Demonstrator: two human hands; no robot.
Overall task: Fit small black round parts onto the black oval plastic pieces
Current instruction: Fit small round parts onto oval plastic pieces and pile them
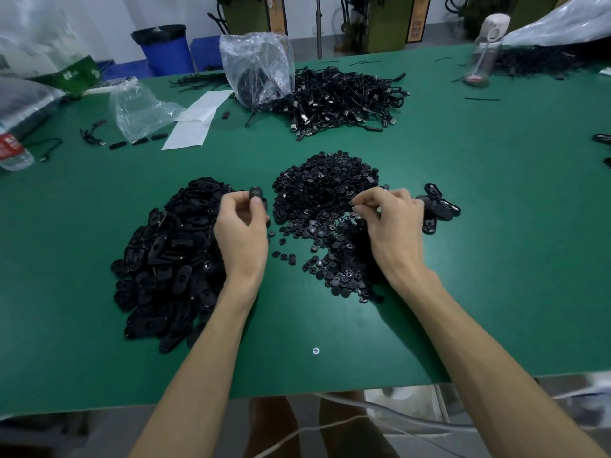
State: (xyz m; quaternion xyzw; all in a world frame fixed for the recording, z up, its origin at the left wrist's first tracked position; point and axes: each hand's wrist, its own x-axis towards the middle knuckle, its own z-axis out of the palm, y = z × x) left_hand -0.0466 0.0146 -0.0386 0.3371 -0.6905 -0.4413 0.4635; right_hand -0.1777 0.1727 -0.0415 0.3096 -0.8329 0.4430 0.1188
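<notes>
Barely started: left hand [243, 223] pinches one oval piece [257, 194] above the oval pile [165, 259], right hand [390, 214] pinches at the round-parts pile [330, 206], few finished pieces [438, 206] sit right, both piles huge.

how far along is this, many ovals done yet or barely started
Early, by the look of it. Done: only a small cluster of oval pieces lies apart, right of the right hand, apparently fitted. In hand: the left hand holds one oval piece while the right seems to pinch a small round part from the round-part pile. Left: the big oval pile by the left hand is still large.
</notes>
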